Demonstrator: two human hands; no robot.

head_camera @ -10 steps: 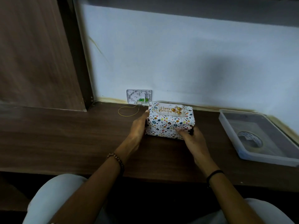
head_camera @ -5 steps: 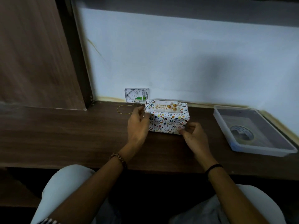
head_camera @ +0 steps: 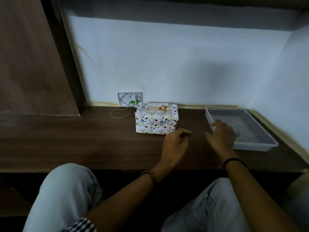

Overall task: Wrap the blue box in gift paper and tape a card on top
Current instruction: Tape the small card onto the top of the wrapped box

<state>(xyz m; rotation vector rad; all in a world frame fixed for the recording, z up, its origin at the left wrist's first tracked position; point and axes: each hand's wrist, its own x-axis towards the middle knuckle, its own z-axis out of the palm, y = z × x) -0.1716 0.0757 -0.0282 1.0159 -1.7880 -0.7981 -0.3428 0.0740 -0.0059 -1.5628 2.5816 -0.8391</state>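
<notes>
Wrapped box: covered in patterned paper, standing on the desk near the back wall.
Card: flat on the box top.
Left hand: beside the box's near right corner, fingers loosely curled, empty.
Right hand: fingers relaxed, spread over the tray rim, holding nothing.
Tape roll: inside the tray.

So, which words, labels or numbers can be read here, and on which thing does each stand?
"Happy": gold script on the card atop the wrapped box; the line below it is too blurred.
Wall plate: green marking, too small to read.
Tape roll in the tray: nothing legible.
</notes>
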